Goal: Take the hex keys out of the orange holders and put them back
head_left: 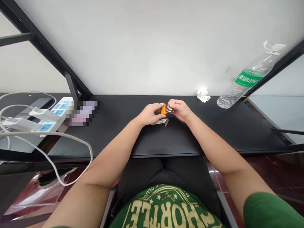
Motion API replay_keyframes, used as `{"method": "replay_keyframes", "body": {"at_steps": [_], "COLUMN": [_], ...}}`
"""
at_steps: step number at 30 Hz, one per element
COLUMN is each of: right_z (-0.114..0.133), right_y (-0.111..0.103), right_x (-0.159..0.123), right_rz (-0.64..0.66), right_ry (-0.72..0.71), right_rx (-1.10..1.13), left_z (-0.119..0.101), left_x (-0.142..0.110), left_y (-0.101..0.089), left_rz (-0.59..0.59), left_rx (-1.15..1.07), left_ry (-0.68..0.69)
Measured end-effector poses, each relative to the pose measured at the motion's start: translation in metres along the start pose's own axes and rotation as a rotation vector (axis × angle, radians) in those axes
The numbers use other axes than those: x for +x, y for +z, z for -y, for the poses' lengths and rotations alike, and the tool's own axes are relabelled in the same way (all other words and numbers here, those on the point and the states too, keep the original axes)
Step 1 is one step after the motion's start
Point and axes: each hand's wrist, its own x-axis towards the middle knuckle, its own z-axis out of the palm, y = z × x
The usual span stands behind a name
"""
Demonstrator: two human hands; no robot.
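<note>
L hand (150,114) has fingers closed on the orange holder (163,110), R hand (181,110) pinching its metal keys (168,109), over the counter (109,115) nr bent rods (162,121); prob. light, stiff, slick metal, so best held by holder's sides.

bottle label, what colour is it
The label is green with white lettering, in the head view.

It looks like a desk spot in a room, with a black bench (106,136) below the grip and a power strip (55,115) left of it.
</note>
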Motion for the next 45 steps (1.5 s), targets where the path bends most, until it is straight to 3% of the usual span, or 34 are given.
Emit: {"method": "replay_keyframes", "body": {"at_steps": [18,27,35,41,45], "right_z": [-0.001,-0.006,-0.002,0.004,0.008], "right_y": [0.002,0.000,0.004,0.007,-0.002], "right_x": [-0.003,0.001,-0.002,0.000,0.003], "right_rz": [-0.011,-0.011,0.016,-0.123,-0.163], "right_ry": [0.002,0.047,0.007,-0.019,-0.020], "right_rx": [-0.003,0.029,0.011,0.045,0.062], "left_z": [-0.003,0.001,0.003,0.008,0.009], "left_x": [-0.001,0.002,0.003,0.003,0.004], "left_y": [-0.001,0.015,0.002,0.008,0.012], "left_rz": [0.027,-0.070,0.040,-0.049,-0.073], "left_rx": [0.009,-0.025,-0.013,0.173,0.169], "left_ry": [-0.022,-0.112,0.003,-0.098,-0.134]}}
